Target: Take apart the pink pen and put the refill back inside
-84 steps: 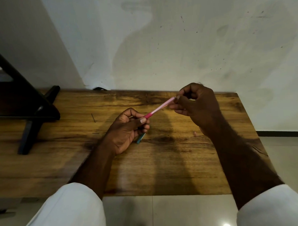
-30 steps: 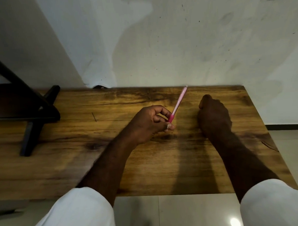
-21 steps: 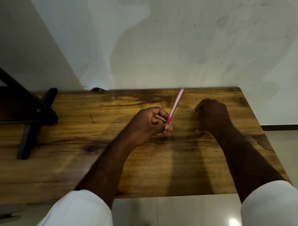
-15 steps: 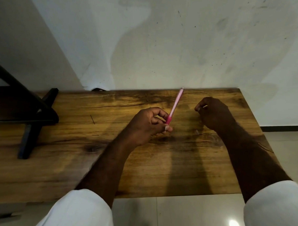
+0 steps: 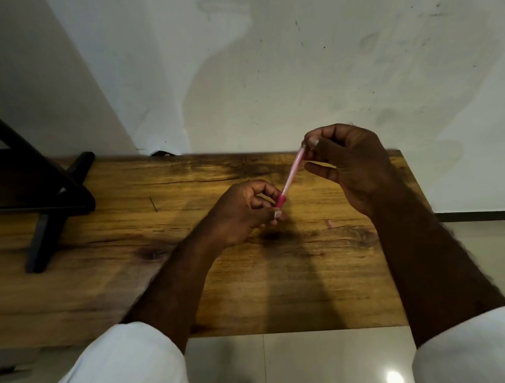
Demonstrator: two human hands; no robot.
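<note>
As left hand (image 5: pixel 240 215) grips the pink pen (image 5: pixel 291 175) and right hand (image 5: pixel 354 163) pinches its top, black stand (image 5: pixel 57 199) sits apart.

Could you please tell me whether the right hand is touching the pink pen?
Touching. The head view shows the right hand pinching the upper end of the pink pen between thumb and forefinger.

Bare forearms, white sleeves (image 5: pixel 122 362) pushed up (loose, plain fabric); hands without rings or watch.
</note>
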